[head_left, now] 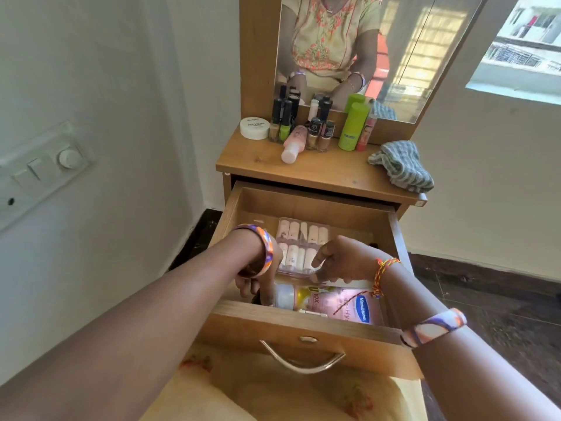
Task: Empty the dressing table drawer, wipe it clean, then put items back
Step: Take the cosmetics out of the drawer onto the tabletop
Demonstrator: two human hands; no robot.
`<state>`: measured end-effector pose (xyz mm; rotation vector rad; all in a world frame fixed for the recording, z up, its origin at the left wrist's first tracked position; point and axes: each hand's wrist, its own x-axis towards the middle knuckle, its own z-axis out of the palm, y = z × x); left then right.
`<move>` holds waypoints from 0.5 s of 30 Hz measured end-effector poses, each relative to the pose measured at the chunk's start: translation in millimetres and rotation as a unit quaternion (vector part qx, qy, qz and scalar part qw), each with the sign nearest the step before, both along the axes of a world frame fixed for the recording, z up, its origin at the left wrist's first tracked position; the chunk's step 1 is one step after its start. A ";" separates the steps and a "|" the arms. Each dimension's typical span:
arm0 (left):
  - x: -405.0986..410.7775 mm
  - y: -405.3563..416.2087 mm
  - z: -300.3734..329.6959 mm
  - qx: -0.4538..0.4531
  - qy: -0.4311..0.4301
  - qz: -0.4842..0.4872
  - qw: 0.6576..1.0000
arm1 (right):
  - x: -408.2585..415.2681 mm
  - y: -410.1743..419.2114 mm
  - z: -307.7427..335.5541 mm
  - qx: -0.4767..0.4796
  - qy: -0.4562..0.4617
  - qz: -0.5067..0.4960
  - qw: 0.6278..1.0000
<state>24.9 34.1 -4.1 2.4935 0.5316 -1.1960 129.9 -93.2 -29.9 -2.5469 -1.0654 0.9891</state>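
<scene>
Both my hands are down in the open drawer [306,326]. The Vaseline lotion bottle [331,303] lies on its side along the front wall, long axis running left to right, cap toward my left hand [255,284] — which curls at that cap end (whether it truly grips, I cannot tell). My right hand [343,262] sits just behind the bottle, fingers bent down to pinch the near edge of the clear tray of small tubes [299,247]. The left is nearer the bottle. On the counter [334,168] stand nail polishes [315,133], a green can [353,126] and the striped cloth [400,165] — well clear.
</scene>
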 end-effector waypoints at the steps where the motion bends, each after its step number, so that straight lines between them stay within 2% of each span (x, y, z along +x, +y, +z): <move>1: 0.4 -1.1 -1.6 0.004 0.001 0.007 1.000 | -0.7 -1.5 0.2 0.005 0.000 0.001 1.000; 5: 4.2 1.7 6.3 0.031 -0.036 0.021 0.999 | 0.3 -8.4 3.3 0.044 -0.022 0.004 0.999; 10: 22.1 12.3 51.6 0.068 -0.189 0.052 0.978 | 6.9 -15.3 9.9 0.115 -0.063 0.003 0.991; 13: 49.5 16.0 71.1 0.005 -0.342 0.113 0.933 | 12.3 -18.0 10.7 0.126 -0.066 -0.014 0.990; 15: 72.0 16.7 78.8 0.011 -0.425 0.121 0.897 | 19.8 -21.6 7.9 0.119 -0.082 -0.023 0.989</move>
